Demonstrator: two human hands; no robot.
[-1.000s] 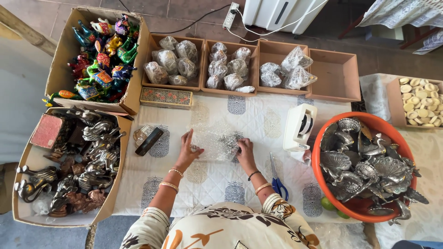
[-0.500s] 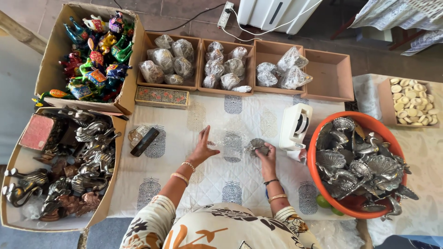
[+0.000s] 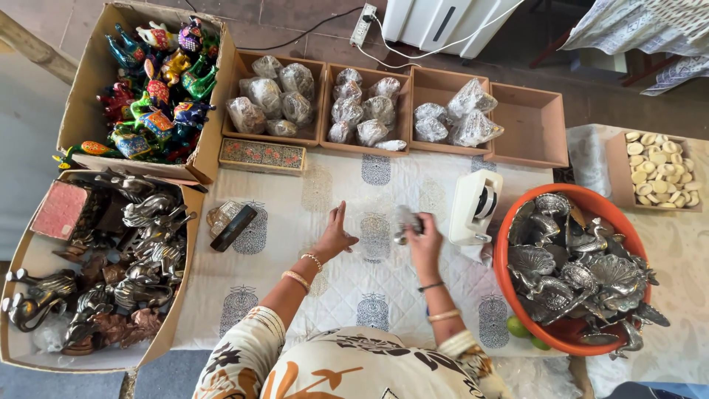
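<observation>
My right hand (image 3: 424, 244) grips a small silver metal figurine wrapped in clear plastic (image 3: 404, 222), held just above the white quilted cloth (image 3: 325, 295). It sits close to the white tape dispenser (image 3: 475, 207). My left hand (image 3: 336, 236) rests flat on the cloth with fingers spread, holding nothing, a little to the left of the wrapped figurine. Both wrists wear bangles.
An orange tub (image 3: 583, 273) of silver bird figurines stands at the right. Wooden trays (image 3: 391, 107) at the back hold wrapped figurines; one tray (image 3: 528, 125) is bare. Cardboard boxes hold painted figures (image 3: 159, 81) and metal figures (image 3: 111, 258). A dark case (image 3: 233, 226) lies left.
My right hand has carried the wrapped figurine to the right, toward the tape dispenser. My left hand has let go of the wrap and lies open on the cloth.
</observation>
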